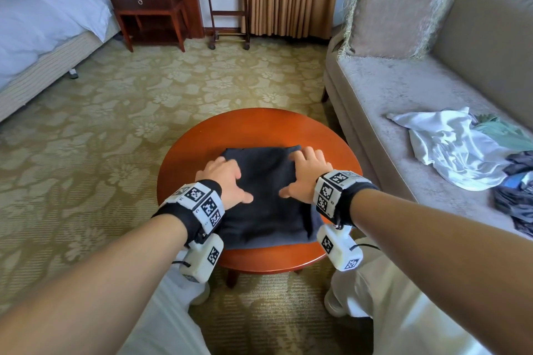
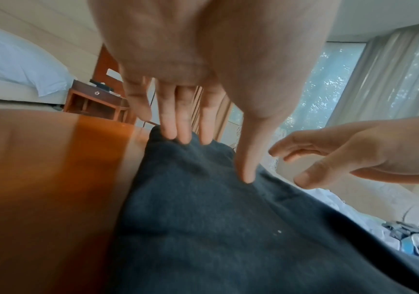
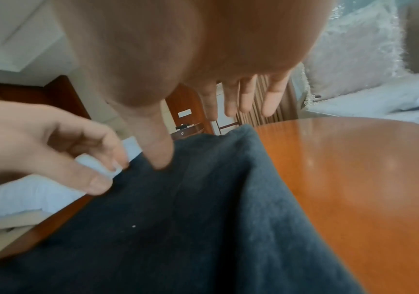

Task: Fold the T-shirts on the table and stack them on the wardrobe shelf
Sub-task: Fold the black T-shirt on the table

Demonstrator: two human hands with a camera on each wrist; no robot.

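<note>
A dark grey T-shirt (image 1: pixel 268 210) lies folded into a rough rectangle on the round wooden table (image 1: pixel 259 127). My left hand (image 1: pixel 223 179) rests on its left side; in the left wrist view its straight fingers (image 2: pixel 183 123) touch the shirt (image 2: pixel 216 228) at the far edge and the thumb presses into the cloth. My right hand (image 1: pixel 307 170) lies on the shirt's right side; in the right wrist view its fingers (image 3: pixel 228 99) are spread and straight over the far edge and the thumb touches the shirt (image 3: pixel 178 228). Neither hand grips the cloth.
A beige sofa to the right holds a crumpled white garment (image 1: pixel 450 147), a heap of other clothes (image 1: pixel 516 196) and a fringed cushion (image 1: pixel 401 6). A bed (image 1: pixel 43 23) stands at the left and a dark nightstand (image 1: pixel 150 14) at the back, on patterned carpet.
</note>
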